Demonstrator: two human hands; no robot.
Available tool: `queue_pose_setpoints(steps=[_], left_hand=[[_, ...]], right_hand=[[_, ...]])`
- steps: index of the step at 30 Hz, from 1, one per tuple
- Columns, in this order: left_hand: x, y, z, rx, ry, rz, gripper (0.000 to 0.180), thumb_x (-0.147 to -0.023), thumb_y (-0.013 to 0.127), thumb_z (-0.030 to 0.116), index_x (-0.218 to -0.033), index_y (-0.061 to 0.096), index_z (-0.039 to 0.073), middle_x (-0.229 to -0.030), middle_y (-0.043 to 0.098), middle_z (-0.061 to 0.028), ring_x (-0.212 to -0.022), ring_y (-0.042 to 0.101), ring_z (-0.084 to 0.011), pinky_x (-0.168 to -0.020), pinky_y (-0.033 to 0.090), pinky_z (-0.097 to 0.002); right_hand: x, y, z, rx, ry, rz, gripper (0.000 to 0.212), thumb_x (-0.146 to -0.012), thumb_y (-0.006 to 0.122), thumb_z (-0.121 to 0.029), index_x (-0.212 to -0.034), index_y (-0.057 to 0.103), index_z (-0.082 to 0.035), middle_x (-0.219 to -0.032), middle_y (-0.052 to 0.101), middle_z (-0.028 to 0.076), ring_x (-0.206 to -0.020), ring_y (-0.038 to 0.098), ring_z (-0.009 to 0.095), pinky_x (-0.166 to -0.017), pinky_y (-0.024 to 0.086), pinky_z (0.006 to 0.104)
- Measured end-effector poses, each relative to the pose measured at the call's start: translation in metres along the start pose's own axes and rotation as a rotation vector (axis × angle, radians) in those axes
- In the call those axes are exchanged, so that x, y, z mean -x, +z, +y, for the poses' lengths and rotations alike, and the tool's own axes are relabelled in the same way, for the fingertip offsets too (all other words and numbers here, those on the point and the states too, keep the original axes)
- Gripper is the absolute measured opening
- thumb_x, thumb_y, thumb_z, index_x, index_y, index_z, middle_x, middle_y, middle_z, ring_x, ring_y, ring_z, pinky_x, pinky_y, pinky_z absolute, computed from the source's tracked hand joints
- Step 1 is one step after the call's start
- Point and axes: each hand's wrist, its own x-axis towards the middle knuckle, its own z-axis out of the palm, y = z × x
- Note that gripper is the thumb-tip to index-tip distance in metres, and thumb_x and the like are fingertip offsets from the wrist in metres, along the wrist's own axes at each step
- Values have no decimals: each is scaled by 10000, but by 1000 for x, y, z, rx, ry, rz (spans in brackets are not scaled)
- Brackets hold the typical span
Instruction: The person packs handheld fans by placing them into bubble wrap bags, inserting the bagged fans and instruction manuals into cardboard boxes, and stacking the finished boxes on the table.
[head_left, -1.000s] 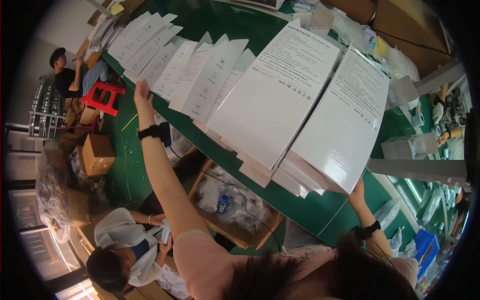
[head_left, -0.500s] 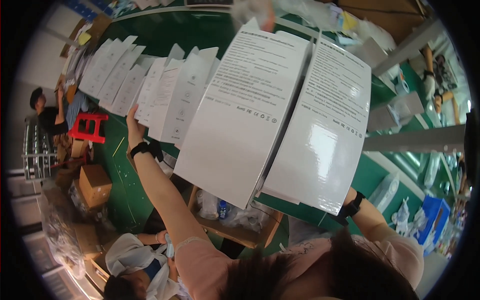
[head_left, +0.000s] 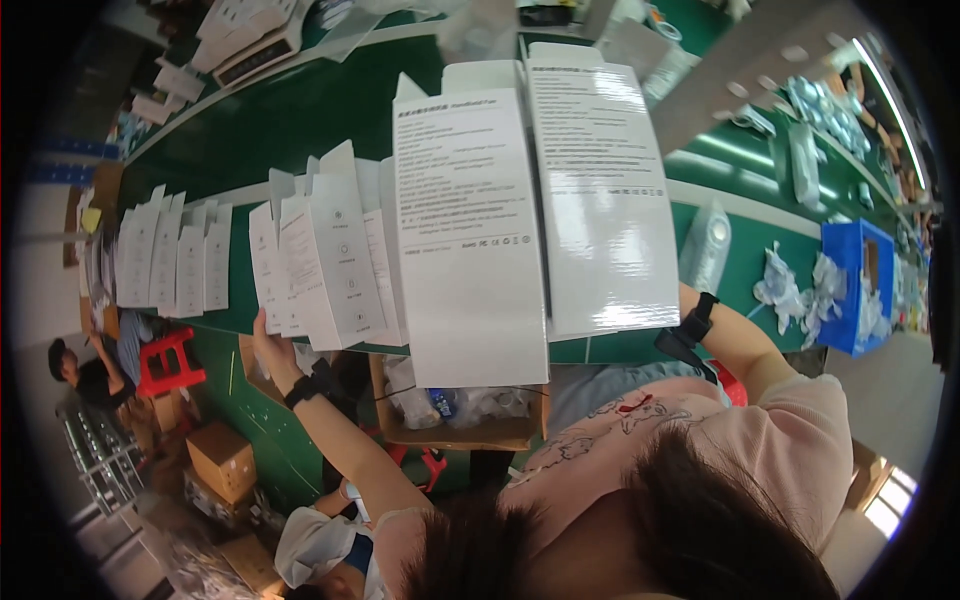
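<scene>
While my left hand (head_left: 272,346) and right hand (head_left: 687,299) were apart at either end of the white boxes (head_left: 475,310), grip unclear, the top flaps (head_left: 485,75) stood unclosed.

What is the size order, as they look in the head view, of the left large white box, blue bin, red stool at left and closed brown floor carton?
1. Left large white box
2. Blue bin
3. Red stool and brown carton: too alike to rank.
</scene>
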Motion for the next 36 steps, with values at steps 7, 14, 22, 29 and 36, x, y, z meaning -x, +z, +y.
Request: queue_pose_setpoints(steps=[7,14,22,29,36], left_hand=[[42,1,-30,9,117,-18,420,-803,540,225,-1127,491,-38,-1129,541,-118,-1052,504,-228,-912,367,-344],[62,21,-5,-89,148,-45,413,-825,502,226,-1154,477,-22,-1167,510,-111,-1095,464,-234,-941,332,-350],[172,142,74,-498,774,297,347,-830,490,114,-1162,486,13,-1268,430,-114,-1176,391,-226,-965,336,-387],[353,288,69,-646,1445,-109,354,-824,494,170,-1125,480,-16,-1275,368,-211,-1170,376,-339,-948,335,-481],[445,398,-13,-183,1045,-326,692,-743,593,313,-1285,264,35,-1321,272,-235,-1236,290,-359,-980,271,-513]], right_hand=[[34,-35,30,15,-143,-19,722,-885,374,-460,-1394,-16,-128,-1426,150,71,-1284,229,220,-1014,263,363],[40,-46,21,301,-383,219,558,-850,501,-258,-1320,263,-72,-1344,314,100,-1237,307,221,-980,298,360],[117,17,-140,1366,-1358,-242,651,-709,668,-364,-1261,402,-144,-1349,295,146,-1254,233,392,-987,198,547],[119,21,-136,1053,-1556,-399,617,-624,750,-291,-1167,479,-184,-1302,366,138,-1214,279,420,-959,197,622],[217,-36,-108,817,-1882,-429,417,-725,663,-216,-1108,504,-263,-1234,458,102,-1164,369,385,-967,219,599]])
